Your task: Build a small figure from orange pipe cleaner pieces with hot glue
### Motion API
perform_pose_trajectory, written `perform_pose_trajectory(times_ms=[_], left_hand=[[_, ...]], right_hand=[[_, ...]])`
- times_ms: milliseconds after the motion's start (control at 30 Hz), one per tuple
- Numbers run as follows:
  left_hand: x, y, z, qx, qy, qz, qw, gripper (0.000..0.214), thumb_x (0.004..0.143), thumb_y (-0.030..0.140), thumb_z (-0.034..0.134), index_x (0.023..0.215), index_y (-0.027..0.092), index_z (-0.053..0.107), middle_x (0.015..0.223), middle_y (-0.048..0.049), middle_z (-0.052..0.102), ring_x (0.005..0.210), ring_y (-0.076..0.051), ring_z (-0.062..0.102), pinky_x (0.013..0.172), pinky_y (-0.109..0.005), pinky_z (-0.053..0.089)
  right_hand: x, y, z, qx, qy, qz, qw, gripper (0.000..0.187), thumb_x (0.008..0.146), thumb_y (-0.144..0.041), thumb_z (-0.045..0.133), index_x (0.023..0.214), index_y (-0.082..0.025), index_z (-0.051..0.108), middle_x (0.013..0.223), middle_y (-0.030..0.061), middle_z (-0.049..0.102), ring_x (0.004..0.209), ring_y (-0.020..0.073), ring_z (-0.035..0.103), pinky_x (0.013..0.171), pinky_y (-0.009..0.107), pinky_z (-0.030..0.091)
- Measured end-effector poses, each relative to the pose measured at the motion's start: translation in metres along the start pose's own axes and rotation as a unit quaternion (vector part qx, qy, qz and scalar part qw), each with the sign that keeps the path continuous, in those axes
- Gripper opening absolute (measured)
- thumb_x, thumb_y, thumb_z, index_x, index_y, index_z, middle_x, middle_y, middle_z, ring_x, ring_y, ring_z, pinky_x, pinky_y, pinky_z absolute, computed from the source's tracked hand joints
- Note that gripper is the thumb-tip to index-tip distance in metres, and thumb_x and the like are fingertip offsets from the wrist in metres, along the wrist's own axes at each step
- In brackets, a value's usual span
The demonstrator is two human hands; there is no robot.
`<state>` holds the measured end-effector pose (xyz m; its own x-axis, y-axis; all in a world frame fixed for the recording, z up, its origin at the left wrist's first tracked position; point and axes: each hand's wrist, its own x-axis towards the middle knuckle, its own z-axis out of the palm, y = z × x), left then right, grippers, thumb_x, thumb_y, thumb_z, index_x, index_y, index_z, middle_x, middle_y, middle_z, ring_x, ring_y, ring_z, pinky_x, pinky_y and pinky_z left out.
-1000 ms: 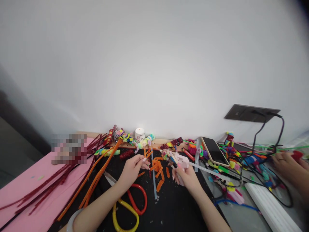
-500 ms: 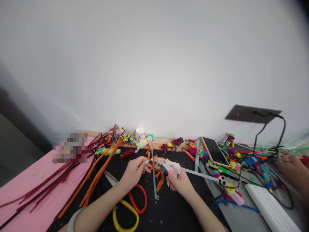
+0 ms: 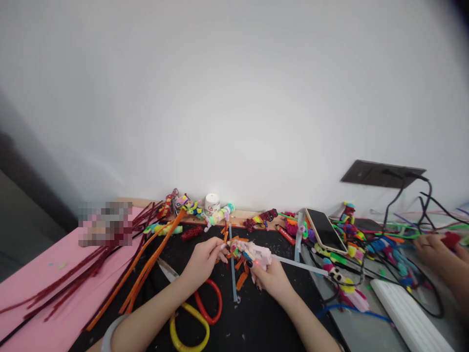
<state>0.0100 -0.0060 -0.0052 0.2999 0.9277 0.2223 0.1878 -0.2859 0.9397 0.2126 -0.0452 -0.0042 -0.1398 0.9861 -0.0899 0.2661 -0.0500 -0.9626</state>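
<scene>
My right hand (image 3: 271,277) is wrapped round a pale pink glue gun (image 3: 261,253), and a long translucent glue stick (image 3: 300,265) juts from its back end. A small red light glows on the gun. My left hand (image 3: 207,256) is closed in a pinch beside the gun's nozzle end; what its fingertips hold is too small and cluttered to name. Short orange pipe cleaner pieces (image 3: 242,280) lie around and below the hands. Another glue stick (image 3: 233,274) lies on the black mat (image 3: 264,322) between them. Under my left forearm are scissors (image 3: 208,313) with red and yellow handles.
Red pipe cleaners (image 3: 73,276) and long orange ones (image 3: 150,264) lie at left, partly over a pink sheet (image 3: 40,288). A white cup (image 3: 212,203) and pipe cleaner figures line the wall. At right are a phone (image 3: 325,230), cables, a white power strip (image 3: 408,313) and another person's hand (image 3: 436,252).
My hands and the glue gun keep nearly the same place. At the far right the other person's hand has shifted slightly left, with a red fuzzy piece now showing more plainly, and the cables there have moved.
</scene>
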Motion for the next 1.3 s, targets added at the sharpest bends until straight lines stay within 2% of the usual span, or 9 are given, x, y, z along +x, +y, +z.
perform_pose_trajectory(times_ms=[133,267,500,667,867,1033,1300], left_hand=[[0.0,0.0,0.0,-0.006,0.003,-0.002,1.0,0.02,0.087,0.027,0.047,0.075,0.018,0.06,0.064,-0.0022,0.068,0.058,-0.017,0.066,0.061,-0.026,0.048],[0.0,-0.001,0.0,0.004,0.003,-0.006,1.0,0.02,0.088,0.027,0.045,0.075,0.018,0.059,0.066,-0.0027,0.068,0.058,-0.017,0.067,0.059,-0.025,0.047],[0.0,-0.002,0.0,0.025,-0.007,0.006,1.0,0.021,0.089,0.025,0.041,0.078,0.017,0.058,0.071,-0.0043,0.068,0.061,-0.018,0.068,0.061,-0.027,0.049],[0.0,-0.003,0.0,0.037,-0.007,0.012,0.999,0.022,0.089,0.025,0.04,0.079,0.016,0.057,0.069,-0.0036,0.067,0.06,-0.017,0.067,0.062,-0.027,0.05],[0.0,-0.006,0.0,0.044,-0.007,0.016,0.999,0.022,0.089,0.024,0.039,0.079,0.015,0.056,0.07,-0.0031,0.067,0.059,-0.015,0.066,0.061,-0.026,0.05],[0.001,-0.006,0.0,0.041,-0.009,0.014,0.999,0.022,0.09,0.025,0.039,0.079,0.016,0.056,0.071,-0.0031,0.067,0.061,-0.016,0.067,0.062,-0.026,0.051],[0.001,-0.006,0.001,0.046,-0.003,0.014,0.999,0.022,0.089,0.023,0.04,0.077,0.015,0.057,0.068,-0.0027,0.067,0.059,-0.015,0.067,0.061,-0.024,0.049]], right_hand=[[0.0,0.002,0.001,-0.021,0.013,-0.007,1.0,0.036,0.078,-0.041,0.054,0.106,-0.02,0.063,0.04,-0.0055,0.049,0.031,0.0113,0.042,0.034,0.022,0.031],[0.001,0.006,0.001,-0.024,0.013,-0.005,1.0,0.036,0.079,-0.044,0.053,0.102,-0.019,0.064,0.04,-0.0048,0.049,0.031,0.0116,0.042,0.034,0.022,0.031],[0.002,0.011,0.0,-0.037,0.012,-0.002,0.999,0.03,0.08,-0.044,0.051,0.076,-0.019,0.065,0.042,-0.0027,0.05,0.031,0.0106,0.043,0.034,0.021,0.031],[0.002,0.014,0.0,-0.038,0.014,0.0,0.999,0.034,0.079,-0.045,0.05,0.059,-0.018,0.057,0.04,-0.0033,0.049,0.031,0.0087,0.043,0.034,0.019,0.031],[0.004,0.015,-0.001,-0.035,0.026,-0.008,0.999,0.026,0.079,-0.041,0.052,0.069,-0.018,0.059,0.04,-0.0048,0.05,0.03,0.0087,0.044,0.033,0.018,0.031],[0.004,0.013,-0.001,-0.037,0.021,-0.016,0.999,0.032,0.079,-0.039,0.051,0.054,-0.019,0.052,0.037,-0.0042,0.047,0.029,0.0084,0.043,0.032,0.018,0.03],[0.004,0.016,-0.001,-0.049,0.027,-0.009,0.998,0.036,0.08,-0.041,0.05,0.051,-0.019,0.05,0.037,-0.004,0.047,0.029,0.0082,0.043,0.033,0.018,0.03]])
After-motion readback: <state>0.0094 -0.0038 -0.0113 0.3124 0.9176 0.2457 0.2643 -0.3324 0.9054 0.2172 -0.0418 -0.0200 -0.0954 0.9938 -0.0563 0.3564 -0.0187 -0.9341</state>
